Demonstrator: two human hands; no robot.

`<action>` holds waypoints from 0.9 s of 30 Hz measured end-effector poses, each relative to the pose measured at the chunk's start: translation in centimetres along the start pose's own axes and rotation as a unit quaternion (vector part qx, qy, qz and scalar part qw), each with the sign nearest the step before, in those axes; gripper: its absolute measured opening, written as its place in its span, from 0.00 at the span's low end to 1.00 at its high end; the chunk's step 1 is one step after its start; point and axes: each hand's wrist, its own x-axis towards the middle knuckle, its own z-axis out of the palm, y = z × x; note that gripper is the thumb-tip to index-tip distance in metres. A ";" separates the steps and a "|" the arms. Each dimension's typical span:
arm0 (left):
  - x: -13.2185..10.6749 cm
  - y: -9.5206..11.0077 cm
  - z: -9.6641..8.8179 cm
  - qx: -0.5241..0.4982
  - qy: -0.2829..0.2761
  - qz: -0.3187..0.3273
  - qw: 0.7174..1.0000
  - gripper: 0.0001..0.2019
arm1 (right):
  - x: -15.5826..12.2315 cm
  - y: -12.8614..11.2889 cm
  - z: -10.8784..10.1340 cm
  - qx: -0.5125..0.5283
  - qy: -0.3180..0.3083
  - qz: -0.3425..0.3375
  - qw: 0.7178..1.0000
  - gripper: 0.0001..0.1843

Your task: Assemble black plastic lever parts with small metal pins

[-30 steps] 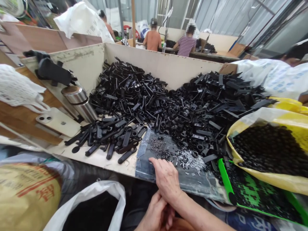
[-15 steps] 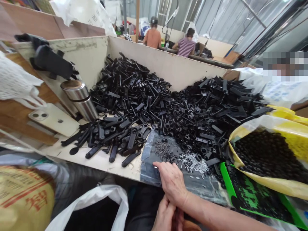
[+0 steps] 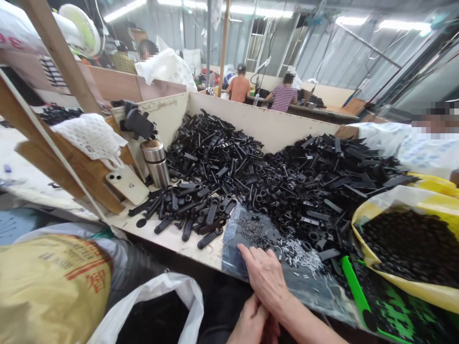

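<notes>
My right hand (image 3: 266, 271) is held back-up at the front edge of the bench, its thumb pointing forward and its fingers curled under. Whatever is inside it is hidden. Just below, my left hand (image 3: 250, 319) touches the underside of my right wrist, its fingers bent and mostly out of sight. Ahead of the right hand, small dark pins (image 3: 254, 230) and shiny silver pins (image 3: 301, 254) lie on a grey plastic-covered sheet (image 3: 234, 255). To the left is a group of black plastic handles (image 3: 193, 208) with ring ends.
Behind rises a big heap of black parts (image 3: 222, 148) against a board wall. At left stand a phone (image 3: 127, 185) and a steel flask (image 3: 155, 165). A yellow sack (image 3: 373, 260) of black pieces and a green tray (image 3: 355, 286) are right; a white sack (image 3: 195, 291) is below.
The camera view has tilted up and swung left, so the scene sits lower and further right. My two hands keep nearly the same pose against each other.
</notes>
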 end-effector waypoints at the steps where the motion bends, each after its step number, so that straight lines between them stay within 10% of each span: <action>1: 0.1 0.0 -0.2 0.002 -0.002 -0.004 1.000 0.39 | 0.0 0.0 0.1 -0.009 0.002 -0.011 1.000 0.23; 27: 1.3 0.0 -1.3 0.023 -0.105 -0.042 0.993 0.26 | -0.4 0.1 0.6 0.004 -0.016 -0.037 0.999 0.26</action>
